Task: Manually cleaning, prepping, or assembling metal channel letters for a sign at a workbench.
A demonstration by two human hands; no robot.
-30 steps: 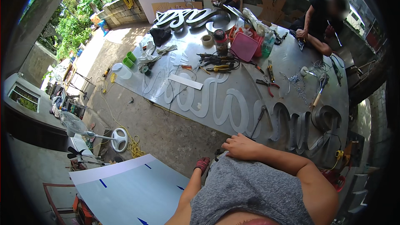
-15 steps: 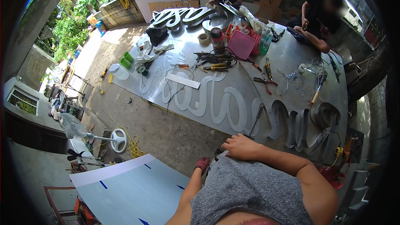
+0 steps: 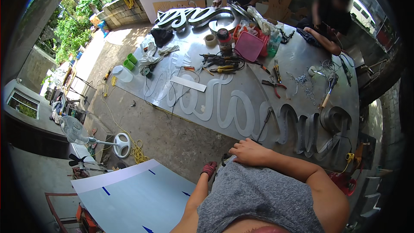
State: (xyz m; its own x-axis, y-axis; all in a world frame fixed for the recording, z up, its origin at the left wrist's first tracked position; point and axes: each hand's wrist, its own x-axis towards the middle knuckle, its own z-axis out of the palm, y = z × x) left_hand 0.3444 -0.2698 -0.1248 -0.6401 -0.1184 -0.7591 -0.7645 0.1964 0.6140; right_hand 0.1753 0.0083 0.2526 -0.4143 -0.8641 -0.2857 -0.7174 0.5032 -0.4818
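My right hand [image 3: 249, 152] rests at the near edge of the metal-topped table, by the front of my grey shirt. Its fingers are loosely bent and apart, with nothing seen in them. Close beyond its fingertips lies a thin dark rod-like tool [image 3: 265, 123]. My left hand [image 3: 209, 169], in a dark red glove, hangs low beside my body. Its fingers look curled, and whatever they may hold is hidden. Flat grey script-letter cutouts [image 3: 207, 108] lie along the near part of the table. Upright metal strips bent into letter shapes [image 3: 302, 133] stand to their right.
Pliers [image 3: 276, 87], a pink-lidded container [image 3: 249, 46] and a hot glue gun [image 3: 331, 84] lie on the table. White script lettering [image 3: 198, 18] sits at the far side, near two people. A pale-blue panel [image 3: 138, 198] and a fan [image 3: 75, 129] stand at left.
The person at the far side has shifted and now has a hand at the white lettering. The person at right has moved their upper body and hand. My hands stay nearly still.
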